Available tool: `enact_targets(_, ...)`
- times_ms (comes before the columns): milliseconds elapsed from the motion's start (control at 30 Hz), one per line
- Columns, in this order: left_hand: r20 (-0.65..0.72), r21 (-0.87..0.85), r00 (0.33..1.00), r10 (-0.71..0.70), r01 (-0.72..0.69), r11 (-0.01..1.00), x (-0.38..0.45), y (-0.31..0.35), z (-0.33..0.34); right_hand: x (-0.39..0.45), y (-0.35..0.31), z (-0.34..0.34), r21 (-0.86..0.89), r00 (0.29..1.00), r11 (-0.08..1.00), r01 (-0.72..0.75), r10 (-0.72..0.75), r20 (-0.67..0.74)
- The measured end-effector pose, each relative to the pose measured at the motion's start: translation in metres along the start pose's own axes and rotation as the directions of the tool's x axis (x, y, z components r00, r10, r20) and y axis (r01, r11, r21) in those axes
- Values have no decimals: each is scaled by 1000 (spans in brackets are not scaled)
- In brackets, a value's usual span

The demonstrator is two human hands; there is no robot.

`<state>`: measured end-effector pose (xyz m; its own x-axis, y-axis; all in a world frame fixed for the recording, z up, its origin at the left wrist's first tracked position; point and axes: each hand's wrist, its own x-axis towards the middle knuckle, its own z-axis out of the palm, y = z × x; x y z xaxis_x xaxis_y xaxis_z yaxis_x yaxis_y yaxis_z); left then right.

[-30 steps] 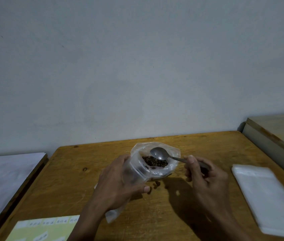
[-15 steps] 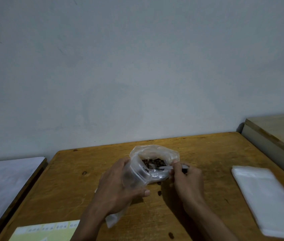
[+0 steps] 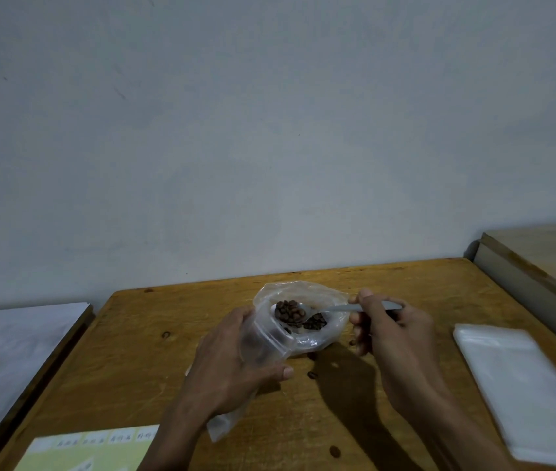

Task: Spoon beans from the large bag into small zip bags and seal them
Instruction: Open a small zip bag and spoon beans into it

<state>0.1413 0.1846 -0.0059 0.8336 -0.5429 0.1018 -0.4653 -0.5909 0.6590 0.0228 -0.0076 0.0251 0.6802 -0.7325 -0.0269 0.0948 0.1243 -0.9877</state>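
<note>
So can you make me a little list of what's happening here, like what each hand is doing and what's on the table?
left hand: the left hand holds a small zip bag with its mouth open
right hand: the right hand grips the spoon by its handle
spoon: heaped with brown beans, bowl over the bags' mouths
large bag: the large bag sits on the wooden table, open, beans inside
spilled: a few loose beans on the table
right side: stack of empty bags
near corner: yellow-green label sheet
</note>
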Motion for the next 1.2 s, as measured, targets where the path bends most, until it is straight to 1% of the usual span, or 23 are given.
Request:
enact_targets(100,-2,-9,1000,-7,7,1000,0,0,0,-9,-8,6,-58,992,993,102,-97,83)
enact_targets(133,-4,-10,1000,-11,11,1000,1,0,0,-13,-10,9,-107,981,980,167,-153,121)
enact_targets(167,-10,-15,1000,-12,12,1000,1,0,1,-15,-11,12,-181,958,947,265,-236,164)
enact_targets(233,-24,-41,1000,-2,1,999,2,1,0,-17,-11,16,-321,872,813,486,-428,238)
enact_targets(267,-27,-62,1000,4,-6,998,3,1,-1,-17,-10,17,-356,830,750,558,-503,240)
enact_targets(300,-28,-80,1000,8,-10,997,3,1,-2,-16,-8,17,-368,799,711,599,-561,216)
enact_targets(333,-28,-94,1000,8,-11,996,3,1,-4,-13,-6,17,-363,784,701,613,-597,170)
enact_targets(367,-32,-105,999,6,-9,994,2,1,-5,-11,-4,16,-354,787,715,602,-605,117)
enact_targets(433,-54,-109,999,1,-6,994,1,1,-7,-5,1,17,-359,823,759,543,-565,51)
enact_targets(533,-75,-126,997,2,-11,992,-3,6,-12,6,17,20,-480,875,749,456,-477,86)
enact_targets(633,-81,-186,997,-16,1,983,-6,14,-19,17,33,21,-564,943,764,315,-320,94)
enact_targets(667,-91,-200,996,-25,6,980,-7,16,-20,20,37,21,-602,960,755,260,-267,80)
enact_targets(700,-103,-213,994,-31,8,977,-8,17,-22,22,41,20,-658,969,720,220,-238,65)
enact_targets(733,-114,-227,993,-37,10,974,-9,18,-22,23,44,19,-719,968,663,208,-247,52)
enact_targets(800,-132,-263,990,-46,9,965,-11,20,-24,19,41,18,-807,936,540,240,-348,46)
enact_targets(833,-141,-292,989,-51,8,956,-13,22,-25,12,35,19,-798,912,522,302,-402,83)
enact_targets(867,-152,-319,987,-55,4,948,-15,24,-26,6,27,21,-757,891,531,381,-430,146)
enact_targets(933,-184,-337,981,-54,-12,941,-18,27,-26,-10,11,28,-616,855,599,512,-422,301)
enact_targets(1000,-226,-318,973,-41,-34,947,-21,29,-26,-22,-3,38,-498,829,672,548,-357,431)
enact_targets(1033,-244,-304,969,-35,-42,952,-24,30,-26,-26,-8,43,-474,819,688,550,-334,467)
enact_targets(1067,-260,-296,965,-31,-49,954,-27,31,-26,-28,-11,48,-471,809,678,564,-339,481)
enact_targets(1133,-279,-320,960,-28,-66,945,-32,31,-30,-28,-12,53,-494,782,611,618,-417,463)
enact_targets(1200,-262,-429,964,-42,-77,900,-38,30,-36,-27,-10,54,-545,757,527,652,-499,422)
